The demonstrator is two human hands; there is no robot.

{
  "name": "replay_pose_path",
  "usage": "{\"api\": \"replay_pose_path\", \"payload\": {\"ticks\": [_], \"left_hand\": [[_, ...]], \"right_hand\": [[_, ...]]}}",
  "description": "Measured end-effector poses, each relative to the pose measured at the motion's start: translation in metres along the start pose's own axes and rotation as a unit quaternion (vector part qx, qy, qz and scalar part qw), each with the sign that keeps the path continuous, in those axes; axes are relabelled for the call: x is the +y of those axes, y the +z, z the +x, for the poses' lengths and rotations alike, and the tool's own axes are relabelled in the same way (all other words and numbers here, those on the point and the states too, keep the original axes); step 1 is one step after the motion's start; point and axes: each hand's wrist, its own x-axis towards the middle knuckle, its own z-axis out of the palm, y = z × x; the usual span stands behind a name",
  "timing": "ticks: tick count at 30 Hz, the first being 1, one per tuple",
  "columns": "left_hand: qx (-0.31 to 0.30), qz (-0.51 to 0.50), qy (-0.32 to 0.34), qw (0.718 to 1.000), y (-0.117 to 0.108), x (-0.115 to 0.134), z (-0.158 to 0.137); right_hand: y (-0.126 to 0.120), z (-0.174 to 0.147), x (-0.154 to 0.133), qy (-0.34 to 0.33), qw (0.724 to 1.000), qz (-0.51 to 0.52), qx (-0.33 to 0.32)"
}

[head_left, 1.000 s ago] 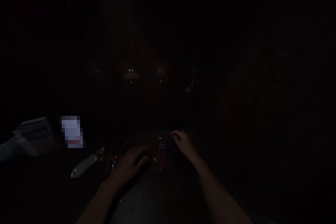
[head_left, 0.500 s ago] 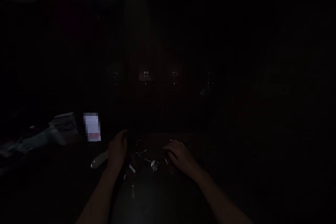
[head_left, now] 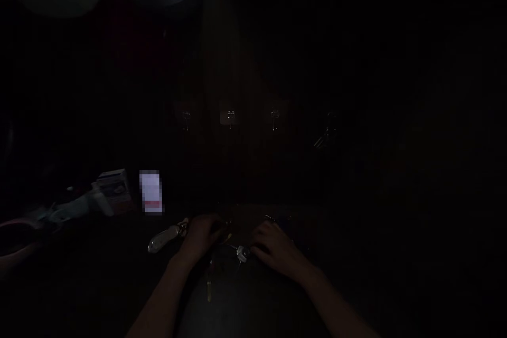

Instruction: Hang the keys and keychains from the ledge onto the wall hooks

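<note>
Box (head_left: pixel 114 190) at left, contents unseen; right hand (head_left: pixel 275 247) beside small metallic piece (head_left: pixel 242 254).

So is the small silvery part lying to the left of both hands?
No, the small silvery part shows in the gap between the left hand and the right hand.
</note>
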Motion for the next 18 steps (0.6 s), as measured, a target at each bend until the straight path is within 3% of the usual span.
{"api": "replay_pose_path", "payload": {"ticks": [3,8,10,13,15,18], "left_hand": [[-0.056,-0.105,0.058,0.991,0.0,0.011,-0.004],[-0.087,-0.124,0.1,0.983,0.001,0.023,-0.005],[-0.041,-0.105,0.076,0.991,-0.001,0.017,-0.003],[0.089,-0.064,-0.014,0.994,-0.009,-0.003,0.002],[0.164,-0.035,-0.086,0.982,-0.018,-0.018,0.003],[0.219,0.009,-0.164,0.962,-0.031,-0.036,0.0]], "right_hand": [[-0.002,-0.001,0.006,0.016,1.0,-0.001,-0.004],[-0.01,-0.004,0.016,0.046,0.999,0.005,-0.013],[-0.012,-0.005,0.02,0.059,0.998,0.004,-0.008],[-0.012,-0.006,0.024,0.072,0.997,-0.004,0.007],[-0.011,-0.006,0.025,0.076,0.997,-0.011,0.016],[-0.01,-0.004,0.023,0.078,0.996,-0.018,0.028]]}}
